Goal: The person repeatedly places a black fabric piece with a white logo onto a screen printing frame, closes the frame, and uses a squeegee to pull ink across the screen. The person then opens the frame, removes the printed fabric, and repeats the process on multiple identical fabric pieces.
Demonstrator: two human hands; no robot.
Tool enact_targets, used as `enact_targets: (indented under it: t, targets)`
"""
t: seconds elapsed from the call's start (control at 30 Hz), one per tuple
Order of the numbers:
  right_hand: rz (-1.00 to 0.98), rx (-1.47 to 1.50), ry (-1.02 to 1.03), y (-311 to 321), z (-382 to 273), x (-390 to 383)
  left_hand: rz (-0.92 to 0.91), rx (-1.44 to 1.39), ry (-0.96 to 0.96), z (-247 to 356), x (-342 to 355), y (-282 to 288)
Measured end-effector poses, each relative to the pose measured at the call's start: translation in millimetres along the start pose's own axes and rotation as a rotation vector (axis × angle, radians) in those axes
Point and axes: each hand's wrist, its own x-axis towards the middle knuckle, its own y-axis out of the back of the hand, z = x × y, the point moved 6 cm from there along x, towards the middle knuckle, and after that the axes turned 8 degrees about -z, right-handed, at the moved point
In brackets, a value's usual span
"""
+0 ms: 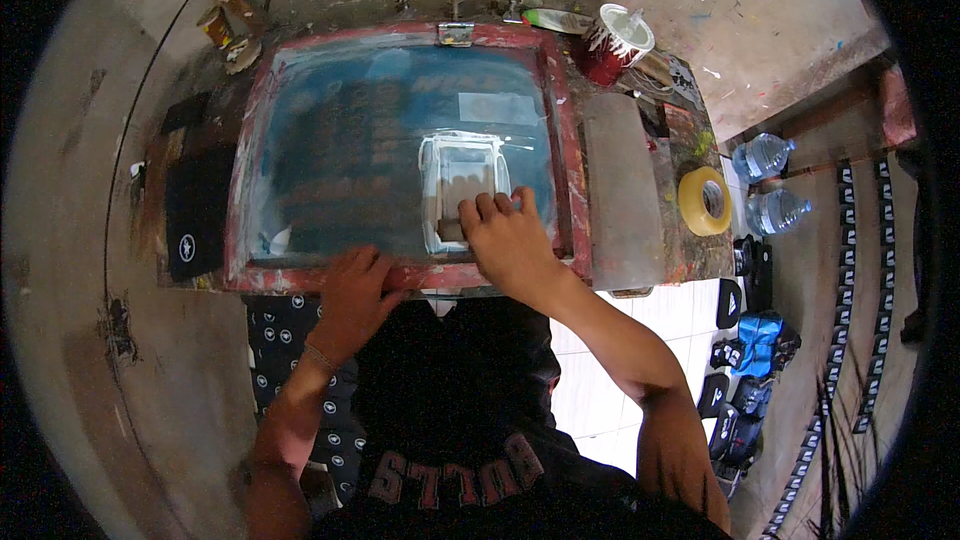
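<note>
A screen-printing frame [575, 180] with red, paint-stained rails and blue-green mesh lies on the worktable. On its mesh, towards the near right, white ink [430, 165] outlines a small pale rectangle. My right hand [505, 235] is closed over a small brownish squeegee [452, 230] at the near end of that rectangle. The hand hides most of the squeegee. At the near rail, left of the middle, my left hand [352, 285] grips the frame with its fingers over the edge. A metal hinge clamp [455, 34] sits at the frame's far rail.
Right of the frame are a greyish flat board [622, 190], a roll of clear yellowish tape [704, 201] and a white-smeared paint can [617, 40]. Black printed fabric [195, 225] lies at left. Water bottles [765, 156] and a blue bag [760, 342] stand beyond the table's right side.
</note>
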Motion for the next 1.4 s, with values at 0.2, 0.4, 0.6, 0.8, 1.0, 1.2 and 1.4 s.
enact_targets:
  t: [0.2, 0.4, 0.6, 0.8, 1.0, 1.2, 1.4]
  targets:
    - [0.059, 0.031, 0.002, -3, -8, -18, -0.024, -0.065, 0.021, 5, 0, 1]
    - [0.049, 0.2, 0.001, -6, -11, -46, 0.029, -0.072, -0.015, 9, -3, 3]
    - [0.001, 0.334, 0.0, -8, -8, -53, 0.026, -0.136, 0.021, 0, -3, -3]
    - [0.028, 0.388, -0.023, -13, -3, -54, 0.052, -0.093, 0.018, -2, -1, -4]
    - [0.003, 0.42, -0.022, -15, 0, -54, 0.062, -0.102, -0.002, 3, -1, 2]
    - [-0.011, 0.385, -0.007, -12, 0, -53, 0.047, -0.084, -0.013, 6, 1, 6]
    - [0.057, 0.209, 0.014, 5, 4, -26, 0.051, -0.107, -0.001, 0, -1, 0]
